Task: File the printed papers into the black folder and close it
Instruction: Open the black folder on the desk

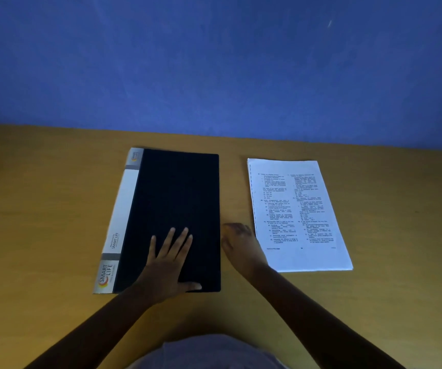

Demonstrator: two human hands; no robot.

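Observation:
The black folder lies shut and flat on the wooden table, its white and grey spine label on the left side. My left hand rests flat on the folder's near half with fingers spread and straight. To the right lies a stack of printed papers, text side up. My right hand sits on the table in the gap between the folder's right edge and the papers, fingers curled downward; nothing shows in its grasp.
A blue wall rises right behind the table's far edge. Bare wood stretches to the left of the folder and to the right of the papers. My lap shows at the bottom edge.

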